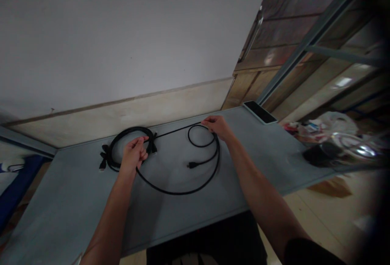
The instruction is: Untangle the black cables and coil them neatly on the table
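A black cable [179, 193] is held between my two hands, with a straight stretch running from one to the other above the table. My left hand [134, 151] is closed on it, fingertips pinched. My right hand [217, 126] pinches the other end of that stretch. Below the hands the cable sags in a wide curve, and a small loop hangs under my right hand. Its plug [192, 165] lies on the tabletop, pointing left. Beside and partly behind my left hand lies a coiled bundle of black cables [112, 151] with several plugs around it.
The grey table [76, 192] stands against a white wall. A phone-like flat device [260, 112] lies at the far right corner. On the right side are a dark object [323, 154] and plastic bags [335, 123]. A metal frame post [310, 39] rises behind that corner.
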